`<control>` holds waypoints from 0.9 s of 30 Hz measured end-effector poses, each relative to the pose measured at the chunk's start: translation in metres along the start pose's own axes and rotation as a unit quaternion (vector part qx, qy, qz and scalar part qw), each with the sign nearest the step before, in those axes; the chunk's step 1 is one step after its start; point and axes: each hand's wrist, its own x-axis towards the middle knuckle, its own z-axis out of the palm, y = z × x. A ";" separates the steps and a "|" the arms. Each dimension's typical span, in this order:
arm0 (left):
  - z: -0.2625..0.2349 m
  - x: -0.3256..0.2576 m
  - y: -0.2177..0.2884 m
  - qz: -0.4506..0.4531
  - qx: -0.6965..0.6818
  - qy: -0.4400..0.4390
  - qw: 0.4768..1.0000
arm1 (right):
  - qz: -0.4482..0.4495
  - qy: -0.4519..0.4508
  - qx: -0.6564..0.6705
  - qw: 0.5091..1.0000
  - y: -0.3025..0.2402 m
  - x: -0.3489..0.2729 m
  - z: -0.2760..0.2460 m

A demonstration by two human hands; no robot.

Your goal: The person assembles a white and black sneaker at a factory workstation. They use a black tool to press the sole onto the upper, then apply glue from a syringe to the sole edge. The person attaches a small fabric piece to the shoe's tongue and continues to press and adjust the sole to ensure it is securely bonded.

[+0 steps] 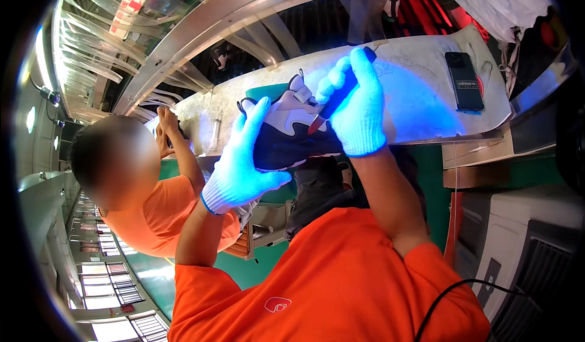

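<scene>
A dark and grey sneaker [283,131] lies tilted at the bench's near edge, its sole side hidden from me. Against its left end rests my left hand [239,162], in a white knitted glove, fingers along the upper and thumb under the near side, steadying it. My right hand [361,107], gloved the same way, is closed around a dark handheld tool [337,103]. The tool's narrow reddish tip points down at the shoe's side, touching it or very close; its exact kind is unclear. Strong blue light falls on both gloves and the shoe.
A pale workbench [420,92] runs across, with a dark phone [464,83] at its right. Behind it, a metal-framed conveyor [244,0] has clear strip curtains. A co-worker in orange [161,205] sits at the left. A grey machine [518,250] stands at lower right.
</scene>
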 end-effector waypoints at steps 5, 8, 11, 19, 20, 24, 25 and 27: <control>0.004 0.005 0.008 -0.031 -0.032 0.018 0.999 | 0.027 -0.021 -0.033 0.999 0.000 -0.001 -0.006; 0.005 0.006 0.003 -0.032 -0.030 0.027 0.999 | -0.005 -0.009 -0.080 0.997 0.002 -0.011 -0.007; 0.008 0.009 0.013 -0.035 -0.007 0.036 0.999 | -0.017 -0.033 -0.103 0.994 0.022 -0.020 0.013; 0.003 0.018 0.027 -0.010 0.007 0.027 1.000 | 0.118 -0.216 0.241 0.939 0.025 0.000 -0.013; 0.003 0.018 0.025 -0.011 0.004 0.029 1.000 | 0.113 -0.183 0.229 0.949 0.025 -0.001 -0.009; 0.005 0.018 0.016 0.011 0.006 0.043 0.999 | 0.066 -0.072 0.118 0.988 0.017 -0.014 0.007; 0.005 0.017 0.017 0.006 0.010 0.050 0.999 | 0.053 -0.077 0.090 0.992 0.016 -0.013 0.005; 0.006 0.016 0.015 -0.003 0.011 0.058 0.998 | 0.045 -0.074 0.048 0.995 0.014 -0.012 -0.002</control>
